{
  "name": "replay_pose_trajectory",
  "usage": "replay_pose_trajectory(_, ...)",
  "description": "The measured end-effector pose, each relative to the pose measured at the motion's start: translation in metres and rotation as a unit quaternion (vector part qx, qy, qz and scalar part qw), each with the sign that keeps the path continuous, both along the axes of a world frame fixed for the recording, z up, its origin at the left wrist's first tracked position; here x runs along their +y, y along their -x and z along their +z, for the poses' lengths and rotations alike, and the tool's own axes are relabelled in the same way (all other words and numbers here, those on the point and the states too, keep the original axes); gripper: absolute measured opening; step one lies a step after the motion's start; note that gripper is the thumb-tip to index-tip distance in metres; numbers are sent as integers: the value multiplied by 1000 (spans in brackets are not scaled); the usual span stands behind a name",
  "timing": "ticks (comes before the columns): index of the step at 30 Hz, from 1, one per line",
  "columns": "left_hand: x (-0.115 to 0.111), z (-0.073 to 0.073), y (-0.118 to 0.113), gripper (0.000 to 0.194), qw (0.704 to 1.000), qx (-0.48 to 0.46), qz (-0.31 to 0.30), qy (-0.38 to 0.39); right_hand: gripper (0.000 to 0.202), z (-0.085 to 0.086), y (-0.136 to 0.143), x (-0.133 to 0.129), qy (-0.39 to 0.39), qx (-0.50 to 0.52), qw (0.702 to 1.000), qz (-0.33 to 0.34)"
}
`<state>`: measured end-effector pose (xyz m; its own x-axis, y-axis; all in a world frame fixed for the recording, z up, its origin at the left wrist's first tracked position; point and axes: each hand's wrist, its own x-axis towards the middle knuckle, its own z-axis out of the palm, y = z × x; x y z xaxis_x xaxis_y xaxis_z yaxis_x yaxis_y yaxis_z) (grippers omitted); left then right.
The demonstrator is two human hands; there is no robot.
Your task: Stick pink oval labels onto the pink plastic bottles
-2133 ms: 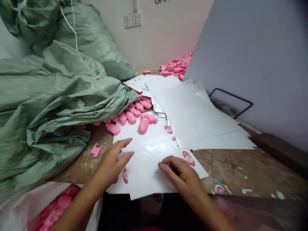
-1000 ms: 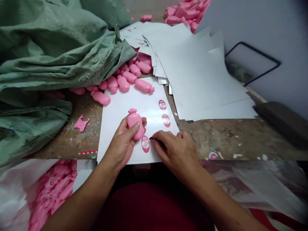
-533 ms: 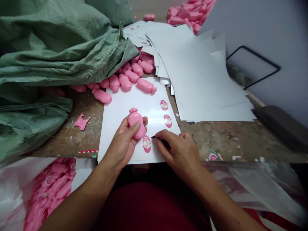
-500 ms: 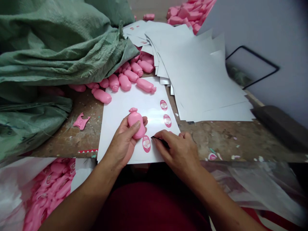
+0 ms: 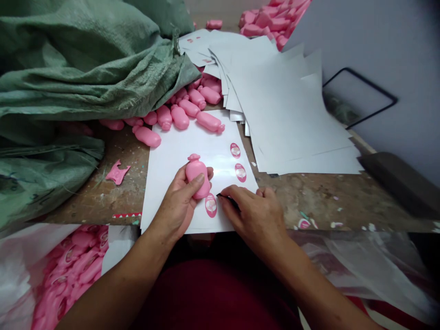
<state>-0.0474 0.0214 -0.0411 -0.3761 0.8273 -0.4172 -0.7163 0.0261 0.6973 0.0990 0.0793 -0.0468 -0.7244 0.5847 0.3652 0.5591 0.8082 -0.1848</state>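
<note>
A pink bottle is held in my left hand, thumb across its front and fingers behind it. It hangs over a white sticker sheet. Just below the bottle's base lies an oval pink sticker on the sheet. My right hand rests at the sheet's right side, closed on a thin black tool whose dark tip points at that sticker. Two more oval stickers, an upper one and a lower one, sit near the sheet's right edge.
Several pink bottles spill from a green sack at the left. White sheets are stacked at the right. A pink scrap lies on the wooden table. Below left, a bag holds labelled bottles.
The whole view has shifted slightly. My left hand still holds the bottle, and my right hand stays closed on the tool with almost no movement.
</note>
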Motion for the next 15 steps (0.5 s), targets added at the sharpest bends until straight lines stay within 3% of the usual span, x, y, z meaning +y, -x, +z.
replay_pose_trajectory(15,-2,0,0,29,1000,11,-7,0,20,-5,3,-2,-13,23,1000,-8)
